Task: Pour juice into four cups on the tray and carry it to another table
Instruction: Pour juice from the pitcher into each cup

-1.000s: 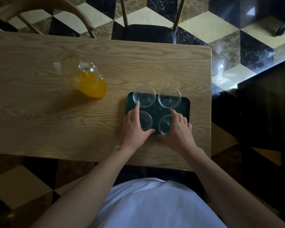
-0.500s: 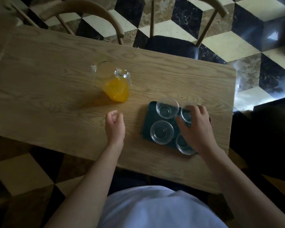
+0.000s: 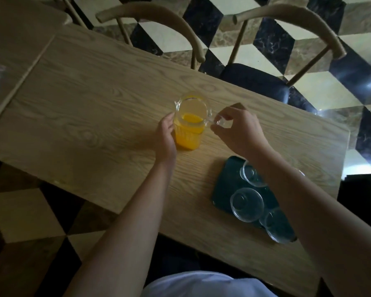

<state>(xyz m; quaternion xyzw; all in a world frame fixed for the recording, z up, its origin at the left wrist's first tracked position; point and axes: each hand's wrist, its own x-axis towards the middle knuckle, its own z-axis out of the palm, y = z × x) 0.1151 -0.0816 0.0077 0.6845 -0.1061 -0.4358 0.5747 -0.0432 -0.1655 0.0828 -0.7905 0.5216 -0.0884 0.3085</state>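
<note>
A glass jug (image 3: 189, 125) about half full of orange juice stands upright on the wooden table (image 3: 94, 116). My left hand (image 3: 166, 136) lies flat against the jug's left side. My right hand (image 3: 238, 127) has its fingers curled around the clear handle on the jug's right side. To the right, near the table's front edge, a dark green tray (image 3: 225, 185) carries empty clear glass cups (image 3: 246, 203). My right forearm crosses over the tray and hides part of the far cups.
Two wooden chairs (image 3: 266, 82) with curved backs stand at the table's far side. A second table surface (image 3: 15, 39) adjoins at the far left. The floor (image 3: 26, 215) is patterned in black, cream and brown tiles.
Both hands left the tray and moved up-left to the jug. The left hand now touches its side and the right hand has taken the handle. My view swung left.
</note>
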